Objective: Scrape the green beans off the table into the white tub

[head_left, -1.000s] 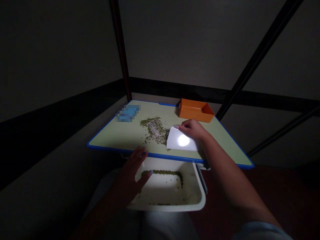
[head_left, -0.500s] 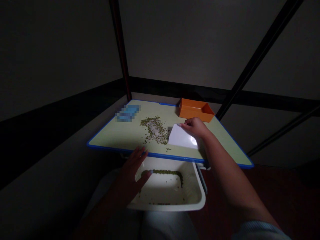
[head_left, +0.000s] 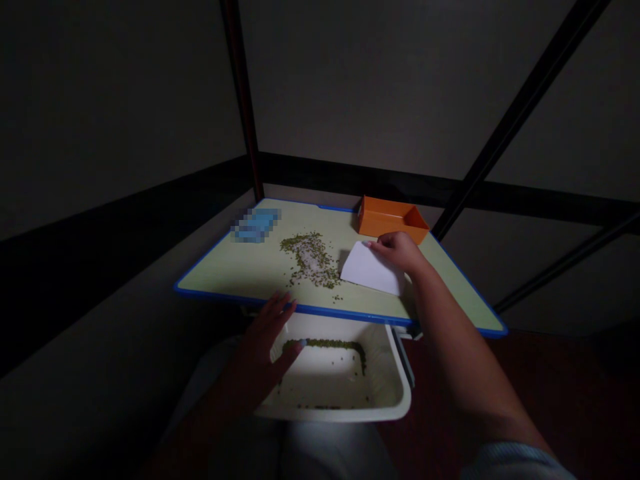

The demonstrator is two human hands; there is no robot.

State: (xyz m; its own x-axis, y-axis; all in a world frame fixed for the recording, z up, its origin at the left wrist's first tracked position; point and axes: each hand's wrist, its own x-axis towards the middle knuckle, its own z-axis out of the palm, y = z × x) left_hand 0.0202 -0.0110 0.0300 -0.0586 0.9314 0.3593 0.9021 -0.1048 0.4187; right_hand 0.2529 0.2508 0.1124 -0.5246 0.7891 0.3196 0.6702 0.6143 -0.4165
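My right hand pinches the top edge of a white scraper-like sheet, which stands tilted over the table just right of the beans. Small green beans, mixed with some pale matter, lie scattered across the middle of the yellowish table. With its fingers spread, my left hand is at the table's blue front edge, over the left side of a white tub. More green beans form a line along the far side of the tub's floor, with a few loose ones about.
An orange open box stands at the table's back right. A blurred-out blue item lies at the back left. Dark walls rise behind and to the left of the table.
My right hand has moved slightly right and away from me with the white sheet, which now sits a little farther from the pile. My left hand stays in place.
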